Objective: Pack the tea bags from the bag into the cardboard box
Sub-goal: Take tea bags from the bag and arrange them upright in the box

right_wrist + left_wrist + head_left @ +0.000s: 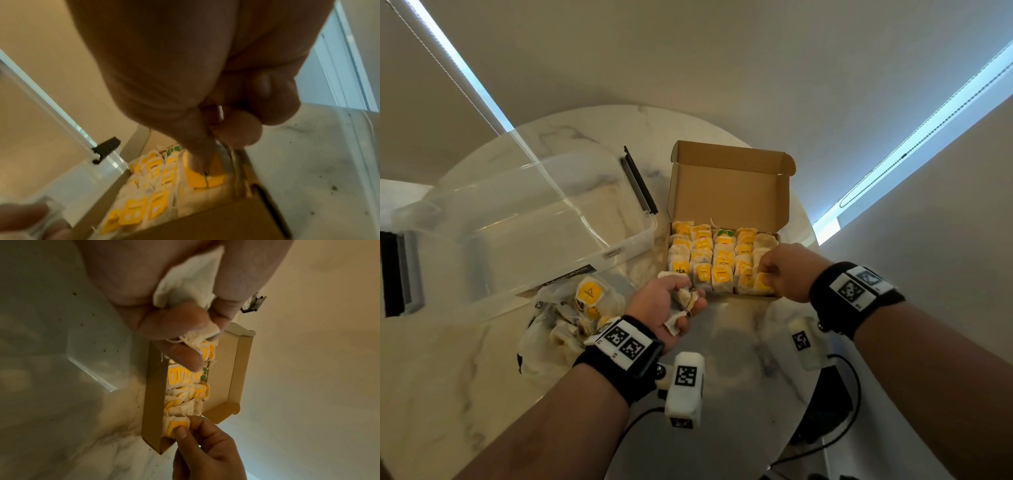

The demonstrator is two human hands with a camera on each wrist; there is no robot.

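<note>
An open cardboard box (729,185) stands on the round marble table, its tray packed with rows of yellow-tagged tea bags (709,260). My right hand (784,274) reaches into the box's near right corner and pinches a tea bag by its yellow tag (203,178). My left hand (674,305) hovers palm-up just in front of the box, gripping a small bunch of white tea bags (185,287). A crumpled clear plastic bag (561,318) with more tea bags lies at the left of that hand.
A large clear plastic storage bin (524,219) with black latches takes up the table's left half. The marble table's (739,342) rounded edge runs close to my right forearm. Dark tea crumbs speckle the tabletop around the box (154,402).
</note>
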